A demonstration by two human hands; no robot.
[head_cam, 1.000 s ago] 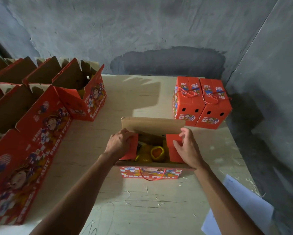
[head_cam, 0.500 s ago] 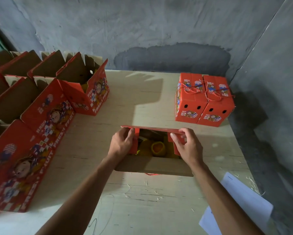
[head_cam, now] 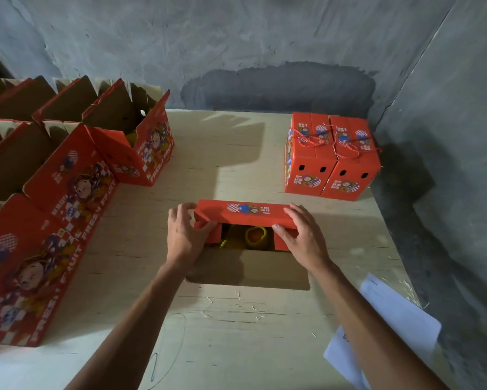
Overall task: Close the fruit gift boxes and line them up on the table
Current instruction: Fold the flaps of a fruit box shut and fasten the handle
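Both hands on the open gift box (head_cam: 248, 266) mid-bench (head_cam: 236, 333): left hand (head_cam: 184, 237) and right hand (head_cam: 301, 237) each pinch an end of the far red flap (head_cam: 246, 213), thumbs under, fingers (head_cam: 293, 213) curled over its top. Fruit (head_cam: 255, 235) shows between the thumbs; near brown flap (head_cam: 250, 270) lies open toward the wrists. Best to press the far flap flat and evenly at both ends, keeping the side tabs tucked beneath, before lifting the near flap; two closed boxes (head_cam: 331, 161) wait beyond the right fingers.

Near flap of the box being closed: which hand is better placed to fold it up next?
Probably left: the left hand lies closer to the near flap, while the right hand sits farther back on the far flap.
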